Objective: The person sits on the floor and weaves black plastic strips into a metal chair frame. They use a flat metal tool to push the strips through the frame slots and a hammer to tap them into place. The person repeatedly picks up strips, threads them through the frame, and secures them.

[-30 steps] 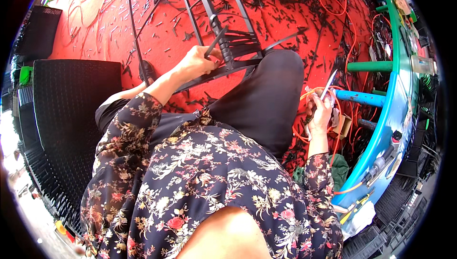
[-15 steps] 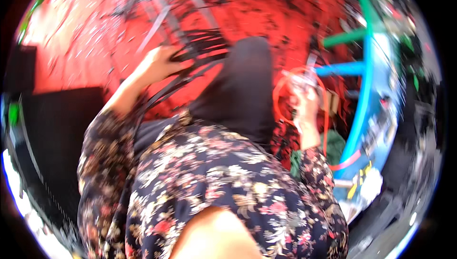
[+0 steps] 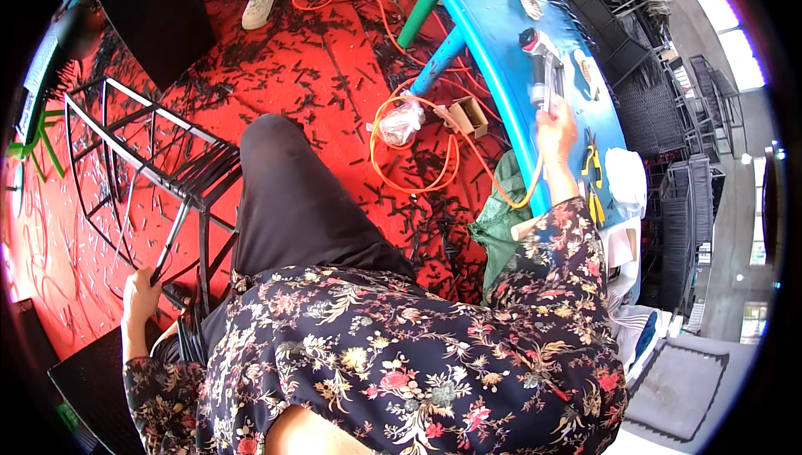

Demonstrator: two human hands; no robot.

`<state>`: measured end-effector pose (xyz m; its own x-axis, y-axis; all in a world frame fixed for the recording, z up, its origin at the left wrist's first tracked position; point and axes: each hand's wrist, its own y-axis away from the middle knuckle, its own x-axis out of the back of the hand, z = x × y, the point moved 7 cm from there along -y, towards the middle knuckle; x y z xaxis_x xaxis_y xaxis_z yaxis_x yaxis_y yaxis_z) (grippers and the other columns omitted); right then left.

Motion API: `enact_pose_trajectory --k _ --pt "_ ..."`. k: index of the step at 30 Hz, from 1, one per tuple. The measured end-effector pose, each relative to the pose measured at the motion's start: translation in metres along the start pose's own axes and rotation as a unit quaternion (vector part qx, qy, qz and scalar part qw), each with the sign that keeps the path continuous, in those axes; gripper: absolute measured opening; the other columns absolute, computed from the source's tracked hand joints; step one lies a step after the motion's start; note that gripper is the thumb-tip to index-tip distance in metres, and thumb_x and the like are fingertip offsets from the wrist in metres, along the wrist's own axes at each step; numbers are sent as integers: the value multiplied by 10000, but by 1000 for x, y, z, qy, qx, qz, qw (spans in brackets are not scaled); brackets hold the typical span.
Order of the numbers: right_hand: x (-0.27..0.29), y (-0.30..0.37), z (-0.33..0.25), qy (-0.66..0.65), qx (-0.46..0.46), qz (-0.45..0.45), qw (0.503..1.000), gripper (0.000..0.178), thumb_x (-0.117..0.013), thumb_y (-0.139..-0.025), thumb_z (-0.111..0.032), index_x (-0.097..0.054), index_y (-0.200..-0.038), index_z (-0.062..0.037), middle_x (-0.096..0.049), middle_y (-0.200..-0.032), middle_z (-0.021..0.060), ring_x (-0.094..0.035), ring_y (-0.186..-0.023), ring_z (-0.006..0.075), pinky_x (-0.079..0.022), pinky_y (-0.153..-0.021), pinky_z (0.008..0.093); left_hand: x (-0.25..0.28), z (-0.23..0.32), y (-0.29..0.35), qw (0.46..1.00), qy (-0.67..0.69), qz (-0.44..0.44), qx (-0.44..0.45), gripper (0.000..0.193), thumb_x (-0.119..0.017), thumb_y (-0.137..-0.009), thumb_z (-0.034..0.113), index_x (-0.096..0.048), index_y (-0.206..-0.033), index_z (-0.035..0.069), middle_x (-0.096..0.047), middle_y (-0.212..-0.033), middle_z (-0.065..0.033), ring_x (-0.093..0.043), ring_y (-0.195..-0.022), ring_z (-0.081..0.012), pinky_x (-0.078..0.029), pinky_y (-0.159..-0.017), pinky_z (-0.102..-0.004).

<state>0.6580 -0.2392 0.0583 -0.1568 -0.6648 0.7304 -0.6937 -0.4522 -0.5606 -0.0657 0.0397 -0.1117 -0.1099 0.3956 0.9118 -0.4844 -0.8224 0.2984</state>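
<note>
"What are you seeing change?"

"My view is swinging right. The right hand, which was holding a pale blade down by the orange hose, is now gripping a black-and-silver tool at the blue bench. I'm not finding the blade anywhere."

"And the left hand?"

"The left hand is reaching lower and farther out than before, its fingers apparently closing round the end of a dark strip."

"Where's the frame?"

"The black frame is standing on the red floor, left of the raised knee, with strips crossing it. I'm judging that the work is turning from strips to tool, the left hand minding its strip meanwhile."

"What are you missing?"

"The right hand is covering the tool's handle, so I'm not telling whether the tool is resting or lifted. The forearm is hiding where the hose is ending. The dark strip's far end is blending into the frame, and the knee is hiding part of the frame's edge."
</note>
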Motion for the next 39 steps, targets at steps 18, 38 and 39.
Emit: enact_pose_trajectory --k 18,38,39 --pt "92 30 238 89 -180 -161 966 448 -662 -753 -328 -576 -1052 -5 -634 -939 146 -611 -888 285 -469 -768 419 49 -54 6 981 -47 173 72 291 -570 -781 115 -590 -1061 41 -592 -907 -212 -568 -837 -382 -433 -718 -453" --pt "12 -43 48 -322 -332 -162 872 512 -490 -905 -359 -457 -1259 9 -537 -1174 178 -516 -1114 269 -413 -953 399 75 -98 43 936 -166 250 186 209 -575 -753 112 -575 -957 69 -566 -941 -142 -585 -877 -332 -474 -738 -424" --pt "-24 -51 42 -423 -251 -284 823 545 -440 -899 -424 -486 -1186 37 -568 -1082 141 -556 -1015 256 -437 -906 393 74 -116 51 931 -146 259 213 209 -569 -757 107 -584 -961 68 -567 -944 -144 -586 -882 -332 -474 -744 -424"
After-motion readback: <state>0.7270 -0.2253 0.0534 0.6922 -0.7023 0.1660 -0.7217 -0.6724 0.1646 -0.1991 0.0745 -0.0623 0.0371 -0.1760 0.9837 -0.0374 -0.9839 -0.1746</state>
